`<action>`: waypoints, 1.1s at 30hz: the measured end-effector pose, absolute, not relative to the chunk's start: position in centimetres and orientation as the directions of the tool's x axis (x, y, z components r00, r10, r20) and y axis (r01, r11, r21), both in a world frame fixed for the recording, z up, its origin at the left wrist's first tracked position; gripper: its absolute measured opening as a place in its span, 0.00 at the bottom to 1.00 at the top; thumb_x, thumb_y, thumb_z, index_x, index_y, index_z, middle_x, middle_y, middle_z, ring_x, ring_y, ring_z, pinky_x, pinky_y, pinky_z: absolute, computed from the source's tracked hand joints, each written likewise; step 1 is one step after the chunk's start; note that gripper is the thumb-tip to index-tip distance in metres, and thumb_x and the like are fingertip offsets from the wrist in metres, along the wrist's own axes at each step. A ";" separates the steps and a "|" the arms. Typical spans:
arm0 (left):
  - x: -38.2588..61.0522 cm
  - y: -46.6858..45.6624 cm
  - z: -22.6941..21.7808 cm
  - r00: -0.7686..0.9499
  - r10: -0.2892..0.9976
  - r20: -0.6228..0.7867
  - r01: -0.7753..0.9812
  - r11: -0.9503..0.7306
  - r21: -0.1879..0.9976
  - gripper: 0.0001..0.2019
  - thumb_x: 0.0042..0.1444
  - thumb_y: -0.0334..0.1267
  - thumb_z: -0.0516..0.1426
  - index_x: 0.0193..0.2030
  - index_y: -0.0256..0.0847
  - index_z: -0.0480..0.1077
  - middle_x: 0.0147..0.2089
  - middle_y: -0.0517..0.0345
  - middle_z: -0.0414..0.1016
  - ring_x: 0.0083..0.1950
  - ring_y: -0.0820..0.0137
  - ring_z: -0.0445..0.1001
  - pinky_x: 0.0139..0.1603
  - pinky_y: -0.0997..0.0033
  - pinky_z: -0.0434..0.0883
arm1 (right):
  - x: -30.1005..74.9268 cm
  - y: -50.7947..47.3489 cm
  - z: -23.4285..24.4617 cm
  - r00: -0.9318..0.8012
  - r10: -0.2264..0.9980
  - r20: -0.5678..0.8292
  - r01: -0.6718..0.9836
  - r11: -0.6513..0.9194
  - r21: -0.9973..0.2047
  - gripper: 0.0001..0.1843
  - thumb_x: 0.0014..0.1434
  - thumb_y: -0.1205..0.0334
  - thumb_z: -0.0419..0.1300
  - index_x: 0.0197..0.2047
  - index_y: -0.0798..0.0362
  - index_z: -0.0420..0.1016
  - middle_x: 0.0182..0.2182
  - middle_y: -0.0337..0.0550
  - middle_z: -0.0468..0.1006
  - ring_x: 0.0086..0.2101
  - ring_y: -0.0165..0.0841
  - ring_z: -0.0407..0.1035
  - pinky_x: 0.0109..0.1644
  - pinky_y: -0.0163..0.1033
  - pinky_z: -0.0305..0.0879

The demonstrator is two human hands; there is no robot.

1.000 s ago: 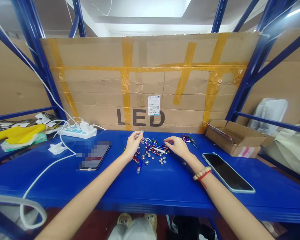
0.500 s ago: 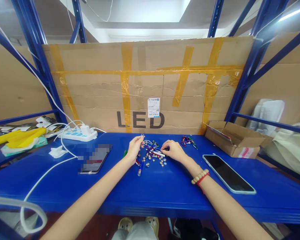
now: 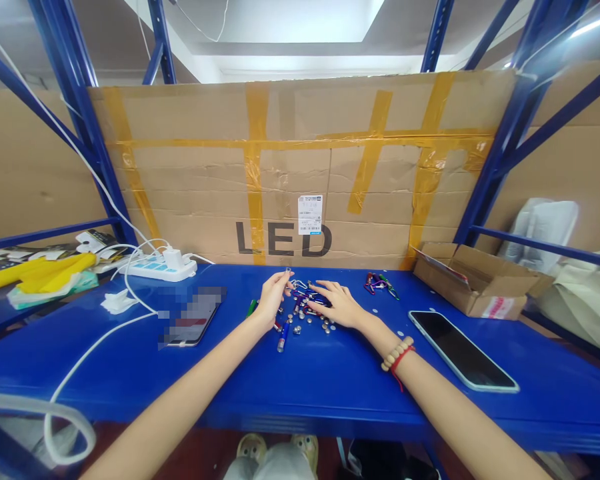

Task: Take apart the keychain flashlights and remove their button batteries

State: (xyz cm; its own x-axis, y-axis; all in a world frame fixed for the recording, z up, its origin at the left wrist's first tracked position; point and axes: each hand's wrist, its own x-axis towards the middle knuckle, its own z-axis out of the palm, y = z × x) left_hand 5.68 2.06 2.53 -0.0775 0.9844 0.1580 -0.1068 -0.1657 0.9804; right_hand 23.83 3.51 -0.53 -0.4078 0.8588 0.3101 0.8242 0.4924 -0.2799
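On the blue shelf top (image 3: 330, 380) lies a heap of small keychain flashlights and round button cells (image 3: 305, 313). My left hand (image 3: 273, 300) is closed, pinching a small silver flashlight part (image 3: 288, 272) upright at its fingertips. My right hand (image 3: 336, 303) lies over the heap with fingers spread, touching the pieces. One blue flashlight (image 3: 282, 344) sits apart just below my left hand. A second small cluster of coloured clips (image 3: 379, 283) lies farther right.
A phone (image 3: 465, 349) lies face up at right, another phone (image 3: 190, 313) at left on a white cable. A power strip (image 3: 161, 268) sits back left, an open cardboard box (image 3: 473, 279) back right. A taped cardboard sheet marked LED (image 3: 300, 167) closes the back.
My right hand has slid leftward across the heap toward my left hand and flattened out. The left hand holds its small part in about the same spot.
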 end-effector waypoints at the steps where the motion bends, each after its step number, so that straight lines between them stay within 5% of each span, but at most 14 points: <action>1: 5.7 2.1 2.5 -0.085 0.981 0.175 -0.092 -0.183 0.979 0.15 0.47 0.46 0.57 0.35 0.36 0.73 0.24 0.62 0.66 0.24 0.77 0.61 0.24 0.76 0.55 | 23.7 3.6 -0.6 -0.415 0.862 0.291 0.824 0.491 -0.281 0.33 0.58 0.37 0.44 0.60 0.45 0.61 0.61 0.46 0.58 0.60 0.44 0.50 0.60 0.54 0.45; 8: 5.4 2.6 2.4 -0.139 0.955 0.261 0.008 -0.262 0.965 0.11 0.51 0.41 0.53 0.34 0.36 0.72 0.23 0.61 0.65 0.25 0.76 0.60 0.26 0.76 0.58 | 22.6 4.9 -0.5 -0.551 0.784 0.288 0.747 0.616 -0.248 0.36 0.58 0.37 0.43 0.63 0.49 0.56 0.62 0.48 0.57 0.61 0.42 0.48 0.62 0.54 0.39; 12: 5.5 2.7 2.3 -0.116 0.957 0.264 -0.001 -0.266 0.964 0.12 0.52 0.41 0.53 0.34 0.35 0.72 0.23 0.61 0.65 0.25 0.76 0.61 0.26 0.77 0.58 | 22.3 5.0 -0.3 -0.592 0.761 0.264 0.732 0.645 -0.220 0.32 0.60 0.39 0.41 0.57 0.49 0.65 0.57 0.48 0.65 0.60 0.42 0.51 0.62 0.58 0.36; 19: 5.2 2.6 2.5 -0.146 0.955 0.259 -0.031 -0.266 0.964 0.12 0.52 0.42 0.53 0.35 0.36 0.72 0.24 0.62 0.66 0.23 0.78 0.60 0.25 0.77 0.57 | 23.1 5.3 -0.1 -0.487 0.776 0.400 0.791 0.587 -0.175 0.18 0.62 0.52 0.49 0.39 0.49 0.77 0.42 0.45 0.78 0.45 0.36 0.67 0.58 0.51 0.46; 26: 4.6 3.2 2.3 -0.166 0.951 0.262 -0.072 -0.277 0.958 0.13 0.54 0.44 0.52 0.37 0.37 0.71 0.25 0.61 0.66 0.24 0.78 0.61 0.24 0.78 0.56 | 24.0 4.9 0.0 -0.403 0.831 0.384 0.850 0.495 -0.181 0.14 0.59 0.57 0.53 0.42 0.49 0.77 0.44 0.46 0.76 0.46 0.38 0.65 0.51 0.46 0.51; 33: 4.9 3.1 2.1 -0.134 0.969 0.206 -0.056 -0.215 0.975 0.13 0.52 0.44 0.53 0.37 0.36 0.71 0.25 0.61 0.66 0.23 0.78 0.61 0.23 0.78 0.55 | 23.9 4.8 0.1 -0.338 0.869 0.362 0.876 0.431 -0.216 0.09 0.55 0.59 0.57 0.32 0.49 0.79 0.40 0.43 0.76 0.43 0.37 0.64 0.47 0.45 0.52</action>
State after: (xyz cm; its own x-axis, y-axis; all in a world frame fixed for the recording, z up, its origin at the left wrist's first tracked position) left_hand 4.93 3.10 2.11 -0.1340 0.9694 0.2059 -0.0563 -0.2149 0.9750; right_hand 23.93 4.81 0.14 -0.3377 0.8690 0.3617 0.8762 0.4306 -0.2164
